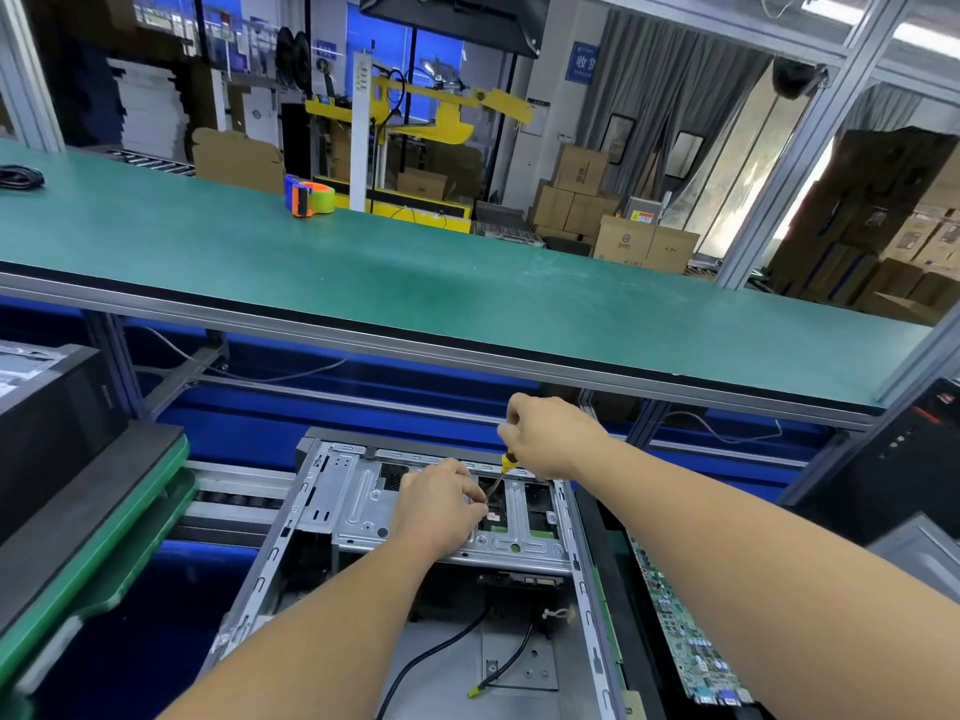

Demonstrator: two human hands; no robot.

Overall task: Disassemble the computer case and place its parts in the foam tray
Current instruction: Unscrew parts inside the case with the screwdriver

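Note:
An open grey computer case (pixel 291 532) lies flat in front of me, its metal drive cage (pixel 358 506) across the far end. My right hand (pixel 550 433) grips the top of a yellow-handled screwdriver (pixel 506 462), whose shaft slants down into an opening in the cage. My left hand (pixel 441 506) rests on the cage and pinches the shaft near its tip. Loose black cables (pixel 441 652) lie on the case floor. A green motherboard (pixel 680 621) lies in a dark tray at the right of the case.
A green shelf (pixel 415 283) spans above the work area, with a tape dispenser (pixel 306 195) on it. At the left stands a stack of black and green trays (pixel 88 517). A black computer tower (pixel 898 459) stands at the right. Rollers (pixel 234 498) run behind the case.

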